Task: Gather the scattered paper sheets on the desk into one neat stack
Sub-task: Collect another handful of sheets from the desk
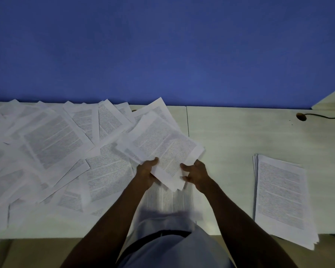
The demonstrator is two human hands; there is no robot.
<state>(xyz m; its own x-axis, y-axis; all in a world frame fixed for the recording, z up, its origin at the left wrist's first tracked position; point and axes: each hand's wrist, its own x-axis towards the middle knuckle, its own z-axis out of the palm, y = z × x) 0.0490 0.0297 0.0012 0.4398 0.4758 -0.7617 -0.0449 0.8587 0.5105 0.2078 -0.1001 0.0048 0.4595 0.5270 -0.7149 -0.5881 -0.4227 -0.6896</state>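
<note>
White sheets [162, 149] gripped by both hands [146, 172] [196, 174]; lower pages blurred, text unreadable.

The person wore a pale grey-blue shirt [168, 225] and trousers with a dark belt [162, 235]; both forearms were bare.

Scattered sheets [52, 151] are spread across the desk's [230, 136] left half; a stack [282, 200] is set near its right front edge.
</note>
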